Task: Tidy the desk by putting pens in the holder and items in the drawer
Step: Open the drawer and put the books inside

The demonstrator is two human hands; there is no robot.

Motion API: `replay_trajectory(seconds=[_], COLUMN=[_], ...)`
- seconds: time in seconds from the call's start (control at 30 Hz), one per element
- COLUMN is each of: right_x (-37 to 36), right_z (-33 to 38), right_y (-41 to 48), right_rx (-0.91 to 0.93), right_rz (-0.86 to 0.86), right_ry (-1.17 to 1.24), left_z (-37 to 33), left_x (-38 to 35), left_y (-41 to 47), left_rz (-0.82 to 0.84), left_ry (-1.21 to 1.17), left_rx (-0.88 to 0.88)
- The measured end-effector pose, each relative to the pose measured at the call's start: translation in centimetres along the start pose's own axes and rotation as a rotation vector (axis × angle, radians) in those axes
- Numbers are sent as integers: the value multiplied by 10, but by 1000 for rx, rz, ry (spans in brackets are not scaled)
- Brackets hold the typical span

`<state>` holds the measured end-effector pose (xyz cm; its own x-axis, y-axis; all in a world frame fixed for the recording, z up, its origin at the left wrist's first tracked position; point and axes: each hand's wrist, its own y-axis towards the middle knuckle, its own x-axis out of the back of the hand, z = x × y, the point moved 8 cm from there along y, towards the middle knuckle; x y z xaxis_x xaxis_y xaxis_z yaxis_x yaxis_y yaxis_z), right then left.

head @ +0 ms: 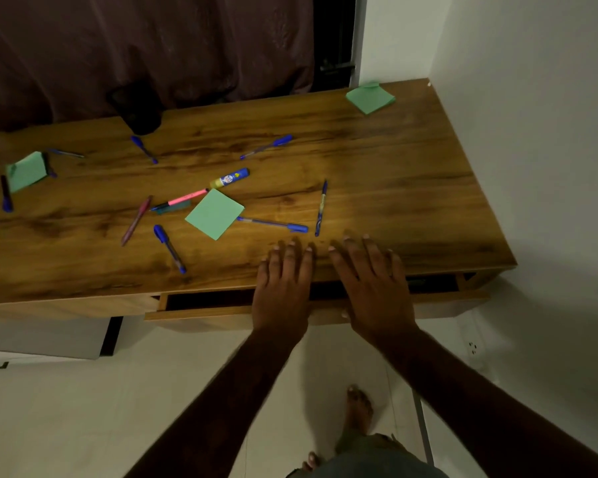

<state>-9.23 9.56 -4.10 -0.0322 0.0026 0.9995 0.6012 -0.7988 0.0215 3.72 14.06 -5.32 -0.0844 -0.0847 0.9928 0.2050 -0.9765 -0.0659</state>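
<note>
Several blue pens lie scattered on the wooden desk [377,160], one [169,248] near the front edge and another [277,224] close to my fingers. A pink pen [183,198], a glue stick [230,177] and a green sticky-note pad [214,213] sit mid-desk. The black mesh pen holder [137,106] stands at the back. The drawer [201,312] under the desk front is slightly pulled out. My left hand [283,288] and right hand [373,284] lie flat, palms down, fingers apart, over the desk's front edge and the drawer, holding nothing.
Two more green pads lie at the far left [26,170] and the back right corner [370,98]. A dark curtain hangs behind the desk, and a white wall runs along its right side. My bare foot [358,412] stands on the pale floor.
</note>
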Motion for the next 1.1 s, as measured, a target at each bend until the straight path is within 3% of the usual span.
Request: replay_trajectory(seconds=[0.2,1.1], right_x=[-20,-14], right_z=[-12,-3], right_y=[23,44], right_rx=[12,59], right_rz=[70,73], right_ry=[16,7], left_z=[8,5], left_x=[-9,-8], left_y=[17,34], left_rz=[48,25], left_ry=[8,77], left_rx=[31,-28])
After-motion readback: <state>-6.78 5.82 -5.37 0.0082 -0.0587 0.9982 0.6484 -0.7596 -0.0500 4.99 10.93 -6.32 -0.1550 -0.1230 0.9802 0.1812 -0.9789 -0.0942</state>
